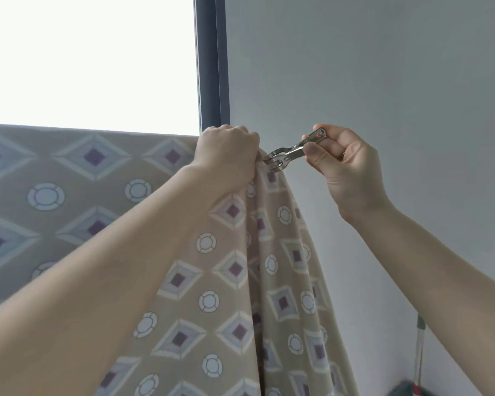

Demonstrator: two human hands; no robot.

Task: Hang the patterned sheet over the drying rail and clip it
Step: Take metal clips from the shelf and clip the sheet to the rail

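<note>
Patterned sheet (200, 270) draped over the drying rail (rail itself hidden beneath the fabric). My left hand (226, 151) fists the gathered corner; my right hand (342, 164) pinches the metal clip (293, 151), jaws spread at the bunched edge. I should seat both jaws fully over the fold before I release.

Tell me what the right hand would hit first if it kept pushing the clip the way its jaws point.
The right hand aims the metal clip left and slightly down. First contact would likely be the gathered edge of the patterned sheet, right beside the left hand. Depth is unclear; the jaws may already touch it.
</note>
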